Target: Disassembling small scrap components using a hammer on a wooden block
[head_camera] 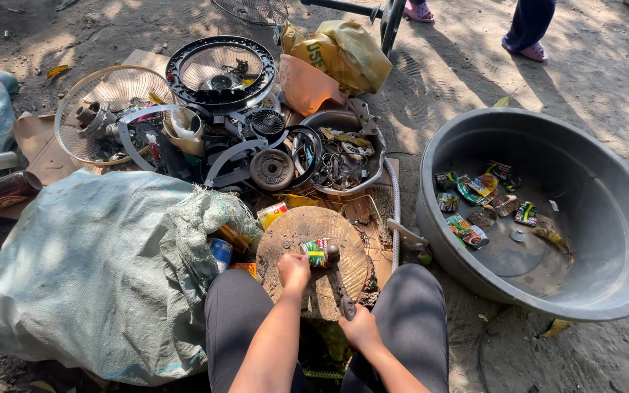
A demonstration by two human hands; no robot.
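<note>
I sit with a round wooden chopping block (301, 227) between my knees. On it, my left hand (293, 270) holds a small crushed drink can (317, 252), coloured green, red and yellow. Lower down, my right hand (360, 327) grips the handle of a hammer (338, 282) whose head rests on the block right beside the can. A large grey plastic basin (620, 240) on my right holds several flattened cans (483, 199).
A big pale woven sack (96, 269) of cans lies at my left. Fan guards (220, 69), fan parts and scrap metal are piled ahead on cardboard, with a yellow bag (343, 47) behind. Another person's sandalled feet (529, 47) stand at the top right on bare dirt.
</note>
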